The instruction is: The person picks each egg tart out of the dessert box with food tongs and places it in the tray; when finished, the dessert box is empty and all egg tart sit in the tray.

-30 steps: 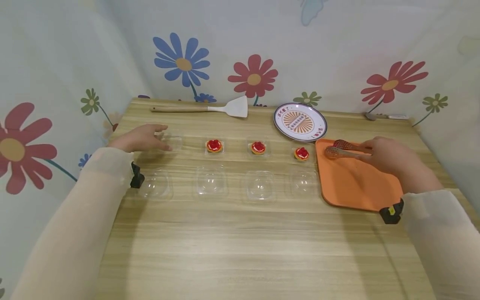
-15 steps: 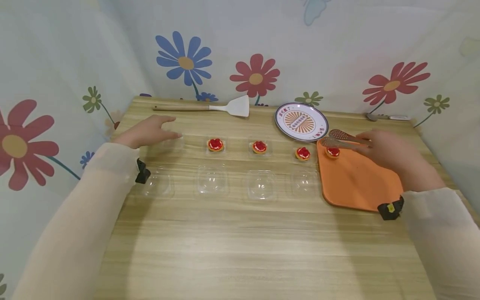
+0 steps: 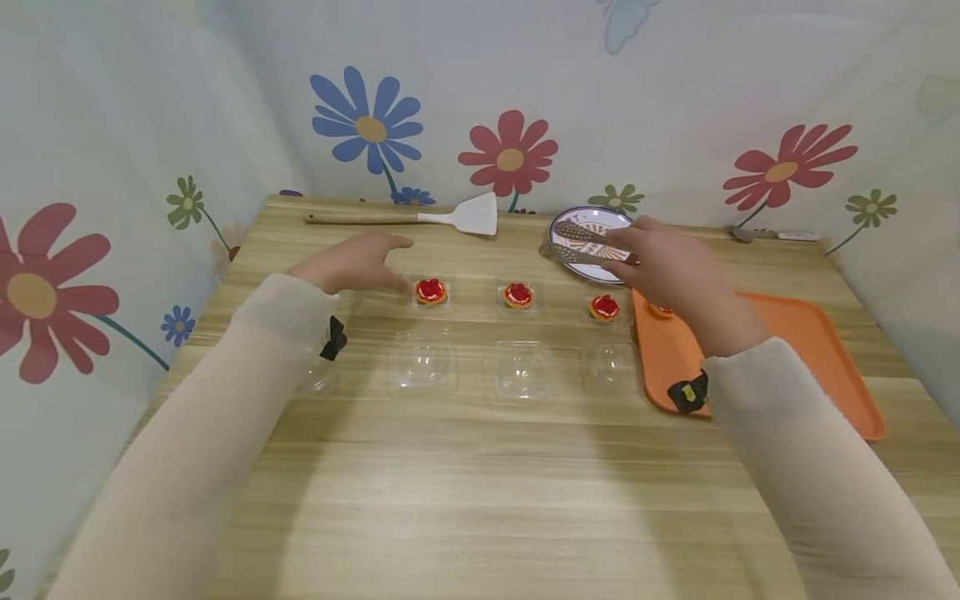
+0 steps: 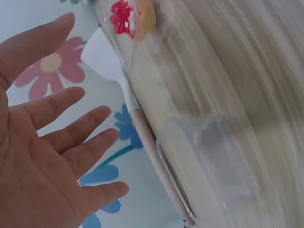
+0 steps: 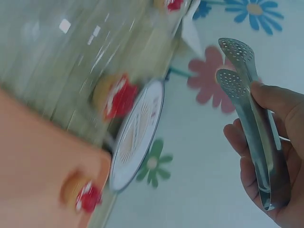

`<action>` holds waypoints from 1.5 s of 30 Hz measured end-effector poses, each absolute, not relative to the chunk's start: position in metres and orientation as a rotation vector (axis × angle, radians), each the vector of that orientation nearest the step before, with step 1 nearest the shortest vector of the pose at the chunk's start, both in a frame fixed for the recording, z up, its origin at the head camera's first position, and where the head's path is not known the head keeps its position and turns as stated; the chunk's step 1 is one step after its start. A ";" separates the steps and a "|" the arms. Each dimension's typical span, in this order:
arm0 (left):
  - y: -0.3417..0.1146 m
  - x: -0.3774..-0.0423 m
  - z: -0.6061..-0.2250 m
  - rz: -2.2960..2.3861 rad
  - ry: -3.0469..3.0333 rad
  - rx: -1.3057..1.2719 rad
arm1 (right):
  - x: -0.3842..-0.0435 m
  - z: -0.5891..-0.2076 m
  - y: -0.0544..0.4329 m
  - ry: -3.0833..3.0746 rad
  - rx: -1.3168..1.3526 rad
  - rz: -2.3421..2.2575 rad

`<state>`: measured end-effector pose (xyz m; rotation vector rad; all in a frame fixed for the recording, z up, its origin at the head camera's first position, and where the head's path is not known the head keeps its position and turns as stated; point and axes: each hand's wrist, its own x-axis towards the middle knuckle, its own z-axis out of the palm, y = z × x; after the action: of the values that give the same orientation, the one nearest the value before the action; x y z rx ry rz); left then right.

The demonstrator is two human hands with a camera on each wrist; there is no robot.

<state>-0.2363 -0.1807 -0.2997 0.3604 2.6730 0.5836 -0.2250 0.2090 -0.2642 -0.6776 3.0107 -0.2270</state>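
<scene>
Metal serving tongs (image 5: 259, 128) with perforated tips are gripped in my right hand (image 3: 678, 271), their tips apart with nothing between them. In the head view they overlap the patterned plate (image 3: 577, 218). My left hand (image 3: 352, 265) holds nothing; its fingers are spread in the left wrist view, and its fingertips hover just left of the leftmost fruit tart (image 3: 431, 291). Another tart (image 3: 517, 294) and a third tart (image 3: 603, 307) sit in a row in clear plastic boxes. One more tart (image 5: 84, 194) lies at the corner of the orange tray (image 3: 817, 367), mostly hidden by my right hand in the head view.
An empty clear box section (image 4: 216, 161) lies below my left hand. Domed clear lids (image 3: 424, 362) stand in a row in front of the tarts. A white spatula (image 3: 474, 217) with a wooden handle lies along the back edge, and a small utensil (image 3: 772, 234) at back right.
My right hand has lifted the tongs from the tray and carried them left over the plate, leaving a tart on the tray. My left hand has moved right, away from the empty box.
</scene>
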 end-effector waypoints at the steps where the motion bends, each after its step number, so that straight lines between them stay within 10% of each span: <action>1: -0.178 -0.237 -0.301 0.584 2.665 0.350 | -0.226 -0.265 0.200 3.003 -0.702 -0.225; 21: -0.157 -0.245 -0.330 0.493 2.647 0.330 | -0.225 -0.288 0.081 2.873 -1.002 -0.039; 45: -0.155 -0.251 -0.334 0.536 2.673 0.266 | -0.238 -0.299 0.053 2.794 -1.017 0.070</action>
<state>-0.2506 -0.1552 -0.3343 0.2661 2.6725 0.5360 -0.2375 0.0533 -0.2995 -1.0174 2.7939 0.0699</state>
